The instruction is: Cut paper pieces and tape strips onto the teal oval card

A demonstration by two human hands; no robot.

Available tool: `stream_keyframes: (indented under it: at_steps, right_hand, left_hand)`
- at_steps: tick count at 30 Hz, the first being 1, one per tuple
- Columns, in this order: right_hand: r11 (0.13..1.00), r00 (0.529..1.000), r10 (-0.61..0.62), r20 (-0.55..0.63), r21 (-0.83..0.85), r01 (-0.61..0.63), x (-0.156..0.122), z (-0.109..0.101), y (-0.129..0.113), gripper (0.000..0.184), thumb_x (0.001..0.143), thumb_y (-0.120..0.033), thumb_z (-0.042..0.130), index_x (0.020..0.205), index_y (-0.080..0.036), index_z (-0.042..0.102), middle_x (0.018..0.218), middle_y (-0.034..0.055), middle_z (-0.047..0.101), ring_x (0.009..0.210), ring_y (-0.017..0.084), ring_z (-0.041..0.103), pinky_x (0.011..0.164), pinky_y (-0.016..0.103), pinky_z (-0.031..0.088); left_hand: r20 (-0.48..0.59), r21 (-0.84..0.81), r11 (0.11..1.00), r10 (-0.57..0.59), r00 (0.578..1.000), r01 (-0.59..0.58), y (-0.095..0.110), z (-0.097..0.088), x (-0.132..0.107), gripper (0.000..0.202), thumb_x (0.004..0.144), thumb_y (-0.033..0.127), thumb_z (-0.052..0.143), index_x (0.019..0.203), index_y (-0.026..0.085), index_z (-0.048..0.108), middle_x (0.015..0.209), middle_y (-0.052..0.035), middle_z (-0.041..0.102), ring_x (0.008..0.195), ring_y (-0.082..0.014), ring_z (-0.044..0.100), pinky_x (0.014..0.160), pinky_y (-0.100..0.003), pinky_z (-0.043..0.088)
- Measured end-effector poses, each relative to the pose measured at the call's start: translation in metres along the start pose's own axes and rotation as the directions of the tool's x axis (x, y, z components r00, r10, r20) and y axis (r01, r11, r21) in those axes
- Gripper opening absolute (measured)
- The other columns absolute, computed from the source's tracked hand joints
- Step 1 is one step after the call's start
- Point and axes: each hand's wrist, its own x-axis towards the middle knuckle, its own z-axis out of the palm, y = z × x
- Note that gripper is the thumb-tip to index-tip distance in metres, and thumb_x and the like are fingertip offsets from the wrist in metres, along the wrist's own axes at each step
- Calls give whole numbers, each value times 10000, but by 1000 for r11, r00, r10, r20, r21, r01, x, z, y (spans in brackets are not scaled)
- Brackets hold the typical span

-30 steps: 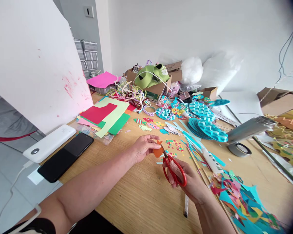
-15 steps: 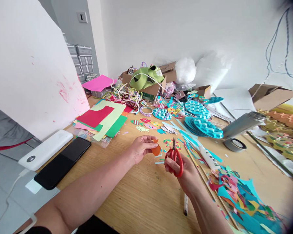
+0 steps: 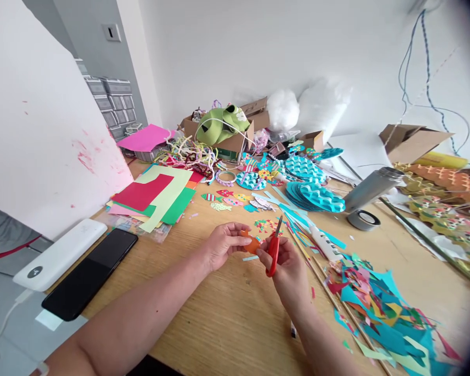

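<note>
My left hand (image 3: pixel 227 245) pinches a small orange paper cutout (image 3: pixel 252 244), shaped like a fish, above the wooden table. Close beside it on the right, my right hand (image 3: pixel 284 263) is closed round red-handled scissors (image 3: pixel 274 250), whose blades point up and away from me. The right thumb and fingertips meet the cutout's right edge or come very near it; I cannot tell which. Just beyond the hands lie several decorated paper fish (image 3: pixel 232 201) and a scatter of tiny paper bits (image 3: pixel 267 225).
Coloured paper sheets (image 3: pixel 172 196) lie left, behind a black phone (image 3: pixel 90 274) and white power bank (image 3: pixel 60 253). Right are blue scalloped discs (image 3: pixel 313 197), a steel flask (image 3: pixel 374 189), a tape roll (image 3: pixel 363 220), a glue tube (image 3: pixel 324 243), sticks (image 3: pixel 350 313) and paper scraps (image 3: pixel 391 318).
My right hand has moved in to the cutout and turned the scissors, so their handles show edge-on. My left hand still holds the orange cutout. The view has shifted slightly right.
</note>
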Motion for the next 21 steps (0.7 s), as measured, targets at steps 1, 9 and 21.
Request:
stream_keyframes:
  at_steps: [1,9,21]
  right_hand:
    - [1000,1000,-24,-16,-17,24,1,-1,0,377,638,-412,767,828,-212,510,798,20,606,685,160,547,609,276,428]
    - [991,989,-115,-94,-84,107,2,-2,1,390,639,-438,764,845,-218,517,830,35,610,656,156,532,591,285,422]
    - [955,989,141,53,256,-150,5,-3,2,338,703,-453,715,845,-182,572,745,20,625,622,134,542,600,271,417]
  left_hand:
    - [14,11,1000,-4,1000,4,0,-1,0,385,503,145,824,849,122,657,775,-28,668,718,-138,635,685,-276,478]
    - [48,115,990,71,996,-76,-1,1,0,223,527,161,792,701,126,656,695,-15,655,691,-131,608,709,-276,452]
    - [154,581,618,556,817,-530,-1,5,-8,49,701,157,680,688,202,691,978,-76,581,1023,-201,541,926,-327,418]
